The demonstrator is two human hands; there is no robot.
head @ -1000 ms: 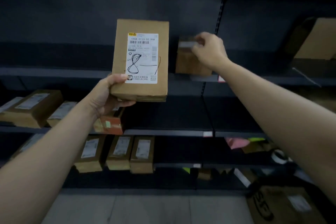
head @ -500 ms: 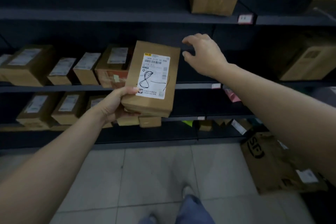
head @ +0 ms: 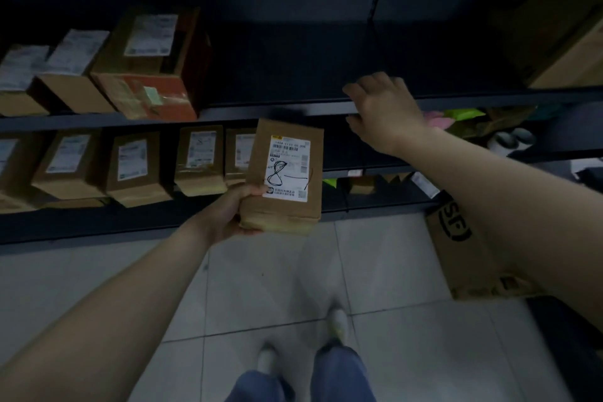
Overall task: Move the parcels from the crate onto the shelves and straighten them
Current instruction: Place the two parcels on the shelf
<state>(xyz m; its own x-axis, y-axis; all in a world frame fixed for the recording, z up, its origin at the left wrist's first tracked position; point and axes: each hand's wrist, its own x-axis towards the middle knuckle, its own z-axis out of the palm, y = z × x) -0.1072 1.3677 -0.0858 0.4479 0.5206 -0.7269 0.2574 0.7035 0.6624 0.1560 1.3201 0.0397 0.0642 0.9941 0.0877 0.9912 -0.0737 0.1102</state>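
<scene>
Where a second ago the right hand touched a box on an upper shelf, its fingers now hang spread and empty over a bare shelf; the left hand still grips the labelled parcel, lowered, awaiting placement.

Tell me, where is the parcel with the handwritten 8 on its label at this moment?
In the head view, the parcel is at centre, held from below by the left hand, in front of the lower shelf's row of boxes and below the empty right hand.
</scene>
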